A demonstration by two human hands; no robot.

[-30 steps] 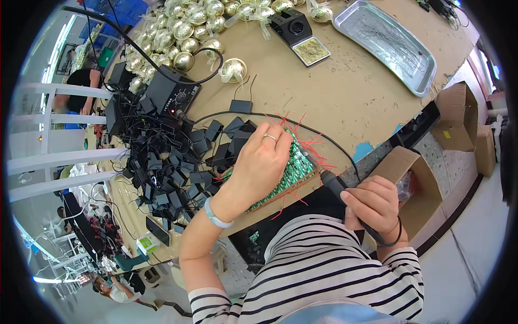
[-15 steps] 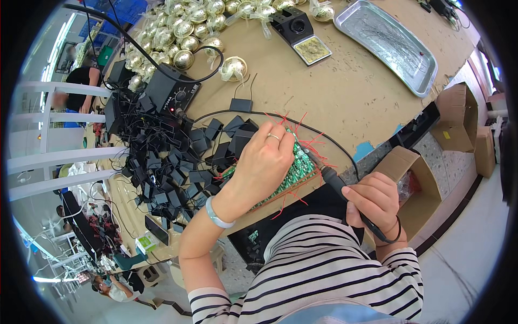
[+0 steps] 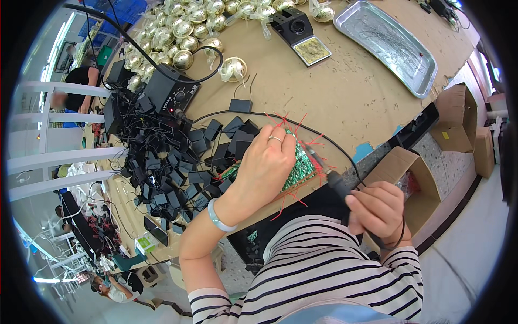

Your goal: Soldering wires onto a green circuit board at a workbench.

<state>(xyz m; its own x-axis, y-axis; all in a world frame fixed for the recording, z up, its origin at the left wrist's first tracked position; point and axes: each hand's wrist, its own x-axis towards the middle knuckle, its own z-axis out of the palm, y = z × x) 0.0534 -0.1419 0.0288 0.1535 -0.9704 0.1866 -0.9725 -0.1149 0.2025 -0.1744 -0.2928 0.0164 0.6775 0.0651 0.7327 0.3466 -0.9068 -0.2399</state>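
Note:
My right hand (image 3: 376, 209) grips a soldering iron (image 3: 339, 184) by its dark handle, the metal tip pointing up and left over a green circuit board panel (image 3: 300, 171). Short red wires stick out around the panel's edges. My left hand (image 3: 268, 164) lies over the panel's left part, its fingers bent and pressed together near the far edge. Whatever those fingertips hold is hidden beneath the hand. The iron's black cable runs past the panel's far side to a soldering station (image 3: 172, 94) with a lit red light.
Many black boxes with leads (image 3: 178, 173) are heaped left of the panel. Gold-coloured round pieces (image 3: 183, 43) cover the far left. A soldering iron stand (image 3: 298, 26) and a metal tray (image 3: 388, 46) with thin wires stand farther back. Cardboard boxes (image 3: 415, 189) sit at the right.
My right hand has shifted slightly right and down, drawing the soldering iron back a little from the panel. My left hand has moved slightly toward me.

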